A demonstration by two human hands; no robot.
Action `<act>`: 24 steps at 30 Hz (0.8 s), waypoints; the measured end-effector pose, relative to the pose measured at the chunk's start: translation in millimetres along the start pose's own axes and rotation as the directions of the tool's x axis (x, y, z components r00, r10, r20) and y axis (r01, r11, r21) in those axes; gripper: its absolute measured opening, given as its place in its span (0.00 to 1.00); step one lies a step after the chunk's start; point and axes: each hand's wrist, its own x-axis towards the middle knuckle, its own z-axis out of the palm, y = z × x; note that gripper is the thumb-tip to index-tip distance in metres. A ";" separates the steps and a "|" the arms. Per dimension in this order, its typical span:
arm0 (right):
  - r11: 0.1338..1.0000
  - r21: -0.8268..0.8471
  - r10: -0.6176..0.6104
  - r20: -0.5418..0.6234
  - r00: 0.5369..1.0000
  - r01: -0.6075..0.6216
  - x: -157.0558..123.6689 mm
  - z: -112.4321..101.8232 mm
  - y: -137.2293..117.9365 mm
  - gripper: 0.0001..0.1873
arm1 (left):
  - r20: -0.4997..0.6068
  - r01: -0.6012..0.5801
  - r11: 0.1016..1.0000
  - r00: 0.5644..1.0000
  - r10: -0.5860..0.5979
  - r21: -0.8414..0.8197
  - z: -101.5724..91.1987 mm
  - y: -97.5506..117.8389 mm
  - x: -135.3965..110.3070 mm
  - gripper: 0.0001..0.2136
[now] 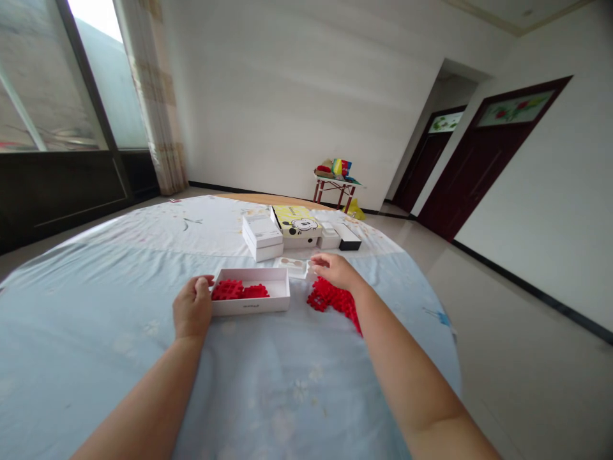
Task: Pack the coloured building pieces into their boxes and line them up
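Note:
My left hand (193, 306) is closed on the left end of a shallow white open box (261, 308), fingers curled at its wall. Inside the box lie red interlocking plastic pieces (228, 289), mostly toward its left half; the right part of its floor shows bare. My right hand (335, 269) reaches over to a small white plastic tray (293, 267) with round hollows, its fingers pinched at the tray's right end. Under the right wrist, a heap of similar red pieces (330, 296) lies on the cloth, partly hidden by the forearm.
Behind the tray stand stacked white boxes (262, 237), a yellow cartoon-printed box (297, 223), a small white box (328, 236) and a black-and-white box (348, 237). A light-blue floral cloth (268, 383) covers the round table. Farther back, a small side table (338, 182) holds colourful packages.

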 end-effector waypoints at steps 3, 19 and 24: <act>0.980 -0.156 0.116 -0.063 0.991 -0.125 -17.1 -13.2 24.8 0.17 | 0.003 -0.004 1.000 1.000 0.004 0.013 -0.6 1.6 -0.3 0.16; 0.970 -0.226 0.113 0.099 0.989 -0.088 -31.5 -5.2 40.4 0.19 | 0.002 -0.020 0.999 1.000 0.020 0.048 -1.2 2.2 0.4 0.15; 0.969 -0.219 0.142 0.100 0.985 -0.117 -30.7 -6.3 38.3 0.21 | 0.006 -0.019 0.999 1.000 0.018 0.041 -1.2 1.2 0.6 0.15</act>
